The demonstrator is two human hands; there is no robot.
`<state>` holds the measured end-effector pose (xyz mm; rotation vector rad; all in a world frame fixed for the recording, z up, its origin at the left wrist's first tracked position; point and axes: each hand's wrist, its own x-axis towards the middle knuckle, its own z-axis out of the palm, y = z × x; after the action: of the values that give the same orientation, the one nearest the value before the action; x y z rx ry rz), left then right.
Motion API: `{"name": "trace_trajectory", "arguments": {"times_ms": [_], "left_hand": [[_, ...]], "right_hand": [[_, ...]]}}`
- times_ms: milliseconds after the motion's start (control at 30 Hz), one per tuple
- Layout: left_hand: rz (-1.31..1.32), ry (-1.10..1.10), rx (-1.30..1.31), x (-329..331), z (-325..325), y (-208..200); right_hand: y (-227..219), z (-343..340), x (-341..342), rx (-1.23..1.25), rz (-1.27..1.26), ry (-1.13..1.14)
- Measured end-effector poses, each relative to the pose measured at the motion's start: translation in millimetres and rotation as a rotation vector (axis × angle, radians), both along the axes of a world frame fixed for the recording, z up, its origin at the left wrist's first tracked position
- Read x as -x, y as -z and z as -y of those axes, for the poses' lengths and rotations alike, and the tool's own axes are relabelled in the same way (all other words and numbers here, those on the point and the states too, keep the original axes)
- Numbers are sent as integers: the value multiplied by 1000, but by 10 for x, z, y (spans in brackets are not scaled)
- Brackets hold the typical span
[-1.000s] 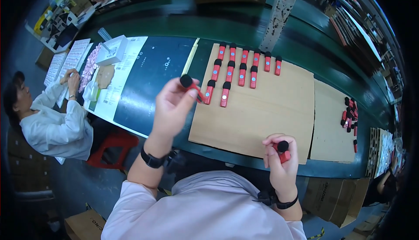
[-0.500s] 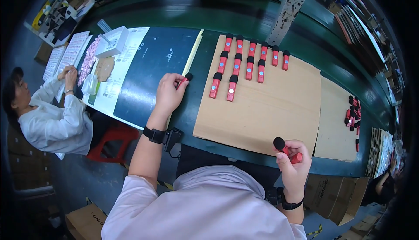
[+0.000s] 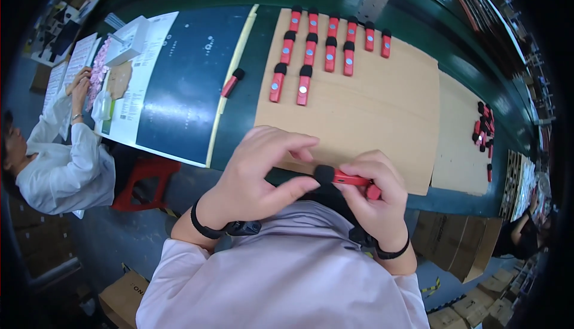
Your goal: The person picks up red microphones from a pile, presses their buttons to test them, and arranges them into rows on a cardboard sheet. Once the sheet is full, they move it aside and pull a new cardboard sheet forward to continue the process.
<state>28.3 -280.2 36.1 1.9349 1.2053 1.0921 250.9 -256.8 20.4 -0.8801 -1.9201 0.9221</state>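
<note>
Right hand (image 3: 385,209) gripping a red device (image 3: 351,180), left hand (image 3: 254,167) spread open

From my remote seat I am looking down on the near edge of a green bench (image 3: 239,125). The red device is lying level in the right hand's pinch, above that edge, its rounded black cap (image 3: 324,174) pointing left. A second red piece (image 3: 373,192) is showing in the same hand, mostly hidden. The left hand's thumb and fingers are standing apart around the cap; whether the thumb is touching it, I cannot tell.

By my reckoning I am dealing with something light: a stiff, smooth body, perhaps a little slippery, under a cap looking soft as foam and likely to squash. I am favouring a hold on the flat sides of the red body, sparing the cap.

Toward the bench's far edge, three rows of capped red devices (image 3: 311,51) are lying on a cardboard sheet (image 3: 371,119). A lone capped device (image 3: 231,85) is resting left of the sheet, and a loose pile (image 3: 482,128) is sitting toward the right end.
</note>
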Motion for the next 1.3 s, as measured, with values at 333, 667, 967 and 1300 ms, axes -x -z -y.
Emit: {"name": "trace_trajectory", "arguments": {"times_ms": [333,667,967,1300], "left_hand": [[41,32,-190,-104,-1,125],[128,49,-30,-227,23,134],[97,54,-53,-258,23,141],[38,62,-167,-299,-16,139]], "right_hand": [[46,57,-133,610,-228,5],[144,31,-102,67,-266,-60],[112,92,-161,132,-166,-38],[65,124,-187,304,-248,-8]]}}
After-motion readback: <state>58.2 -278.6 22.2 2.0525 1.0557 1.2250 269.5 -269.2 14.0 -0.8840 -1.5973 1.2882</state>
